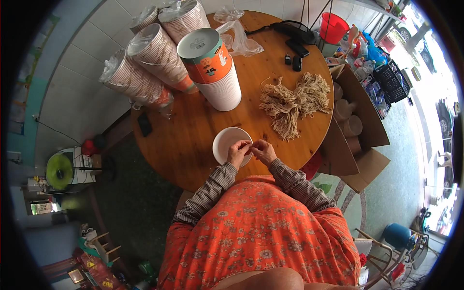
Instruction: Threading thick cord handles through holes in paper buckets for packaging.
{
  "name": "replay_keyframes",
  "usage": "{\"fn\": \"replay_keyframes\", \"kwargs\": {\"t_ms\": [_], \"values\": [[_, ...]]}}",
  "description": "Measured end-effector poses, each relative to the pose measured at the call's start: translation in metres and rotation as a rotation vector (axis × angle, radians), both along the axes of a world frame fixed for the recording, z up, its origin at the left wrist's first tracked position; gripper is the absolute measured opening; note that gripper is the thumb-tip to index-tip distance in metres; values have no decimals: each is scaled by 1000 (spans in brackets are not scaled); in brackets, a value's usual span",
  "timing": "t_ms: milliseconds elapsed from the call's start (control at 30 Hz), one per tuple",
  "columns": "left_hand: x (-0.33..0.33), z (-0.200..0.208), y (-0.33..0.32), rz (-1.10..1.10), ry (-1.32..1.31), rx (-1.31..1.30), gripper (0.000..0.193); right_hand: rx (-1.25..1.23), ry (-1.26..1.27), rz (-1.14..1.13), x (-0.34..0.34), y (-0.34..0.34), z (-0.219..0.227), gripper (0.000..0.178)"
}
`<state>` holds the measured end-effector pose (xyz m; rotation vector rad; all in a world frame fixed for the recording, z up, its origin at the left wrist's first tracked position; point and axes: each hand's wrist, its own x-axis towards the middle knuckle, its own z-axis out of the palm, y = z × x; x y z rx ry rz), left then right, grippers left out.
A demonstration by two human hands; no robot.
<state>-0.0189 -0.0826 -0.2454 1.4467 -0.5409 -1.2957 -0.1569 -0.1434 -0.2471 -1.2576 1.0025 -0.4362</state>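
Note:
A white paper bucket (223, 140) stands at the near edge of the round wooden table, its mouth facing up. Over its right rim, my left hand (238, 152) and my right hand (264, 152) meet with their fingertips pinched close together. Whatever lies between the fingers is too small to make out. Behind the bucket rises a tall stack of paper buckets (224, 89), white below, with an orange and green printed one (209, 63) on top. To the right lies a loose bundle of beige cords (285, 106).
Plastic-wrapped stacks of paper buckets (157, 55) lean at the table's back left. A clear plastic bag (241, 41), a black pouch (296, 32) and a dark phone (144, 124) rest on the table (193, 130). An open cardboard box (369, 113) holding more buckets stands beside it on the right.

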Motion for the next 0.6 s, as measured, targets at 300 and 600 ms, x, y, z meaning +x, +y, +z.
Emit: {"fn": "replay_keyframes", "kwargs": {"t_ms": [300, 600], "values": [[3, -7, 1, -54, -229, -30, 11, -194, -12, -26, -1, -1, -15, 18], [2, -1, 4, -184, -578, -118, 14, -313, 43, 14, -7, -6, -16, 20]]}}
